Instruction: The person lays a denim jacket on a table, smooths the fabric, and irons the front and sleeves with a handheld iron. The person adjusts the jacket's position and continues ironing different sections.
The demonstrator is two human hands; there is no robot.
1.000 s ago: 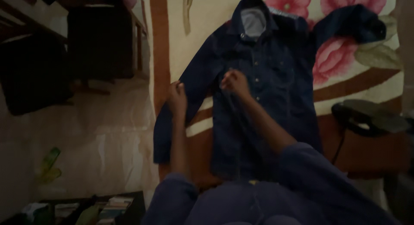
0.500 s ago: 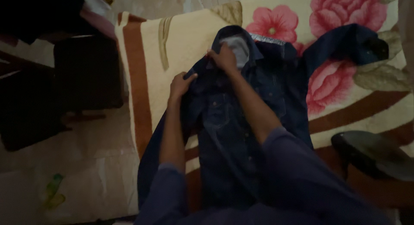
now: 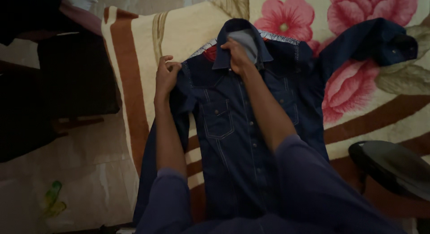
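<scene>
pretty dim and underexposed overall. the left side sinks into near-black shadow, the floral blanket (image 3: 358, 19) at top right catches the most light. soft, slightly blurry detail, no glare.

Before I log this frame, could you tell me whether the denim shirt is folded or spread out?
Spread out: the denim shirt lies flat, front up, on the floral blanket, one sleeve stretched sideways.

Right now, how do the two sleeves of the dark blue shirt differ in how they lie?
The left sleeve hangs straight down over the blanket edge; the right sleeve spreads sideways across the flowers, its end folded back. The left hand grips the shoulder above the left sleeve; no hand is near the right sleeve. Both are the same dark fabric.
</scene>
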